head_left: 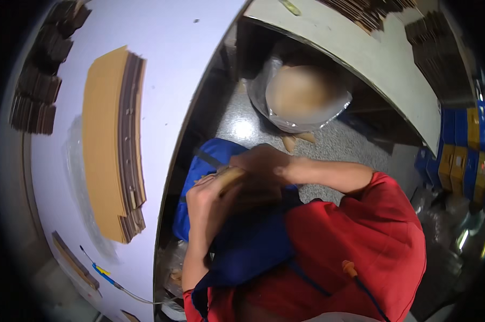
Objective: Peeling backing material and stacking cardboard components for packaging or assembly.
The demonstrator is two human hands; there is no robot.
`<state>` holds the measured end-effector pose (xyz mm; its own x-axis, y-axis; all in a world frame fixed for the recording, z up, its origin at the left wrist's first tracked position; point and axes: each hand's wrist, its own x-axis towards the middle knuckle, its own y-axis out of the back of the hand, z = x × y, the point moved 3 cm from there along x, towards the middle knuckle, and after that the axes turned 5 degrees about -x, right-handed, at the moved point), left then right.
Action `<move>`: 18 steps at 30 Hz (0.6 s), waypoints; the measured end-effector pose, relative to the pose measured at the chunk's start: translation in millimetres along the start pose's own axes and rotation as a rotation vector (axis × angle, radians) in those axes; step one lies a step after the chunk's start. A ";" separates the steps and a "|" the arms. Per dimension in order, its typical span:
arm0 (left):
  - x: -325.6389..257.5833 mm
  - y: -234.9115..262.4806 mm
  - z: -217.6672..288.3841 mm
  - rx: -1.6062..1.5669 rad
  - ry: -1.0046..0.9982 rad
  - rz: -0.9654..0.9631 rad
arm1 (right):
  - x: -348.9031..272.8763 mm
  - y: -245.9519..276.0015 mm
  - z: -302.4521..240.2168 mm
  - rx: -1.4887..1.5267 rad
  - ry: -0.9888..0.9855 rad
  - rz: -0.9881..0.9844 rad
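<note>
In the head view, near the middle of the frame, the left hand [207,198] and the right hand [261,163] both close around a small brown cardboard piece [230,177], held over a blue apron [242,241]. At the left of the frame a stack of flat cardboard sheets [113,145] lies on a white table [167,59]. Higher, at centre, a plastic bag [301,102] sits on the floor.

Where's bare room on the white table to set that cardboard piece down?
Free: the white table right of the flat cardboard stack, up to its edge. Crowded: the far-left rim, lined with dark cardboard bundles. Both hands, left hand and right hand, hold the cardboard piece.
</note>
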<state>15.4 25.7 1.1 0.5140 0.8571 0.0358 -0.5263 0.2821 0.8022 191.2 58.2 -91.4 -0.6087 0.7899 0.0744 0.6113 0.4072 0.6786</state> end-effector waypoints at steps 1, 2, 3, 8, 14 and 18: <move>0.0 0.9 3.5 -0.029 0.057 0.048 | 0.8 6.9 9.2 -0.127 0.033 -0.053; 5.9 1.3 10.3 -0.031 0.050 0.033 | -1.5 14.5 39.7 -0.121 0.019 -0.045; 11.2 9.0 20.0 -0.067 -0.036 0.235 | -9.6 27.5 81.2 -0.098 0.172 0.248; 10.8 22.0 -0.7 -0.173 0.015 0.458 | -101.9 104.4 257.6 0.433 -0.477 0.906; 8.7 -15.2 -36.4 -0.039 0.156 0.338 | -62.8 91.0 331.5 -0.457 -0.544 1.103; -28.2 13.3 -52.1 -0.004 0.162 0.359 | 8.1 11.3 371.7 -0.338 -0.592 0.781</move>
<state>-41.4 27.8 -20.3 0.1828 0.9585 0.2188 -0.6560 -0.0468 0.7533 381.2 239.6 -354.8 0.2981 0.9147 0.2728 0.4995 -0.3930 0.7720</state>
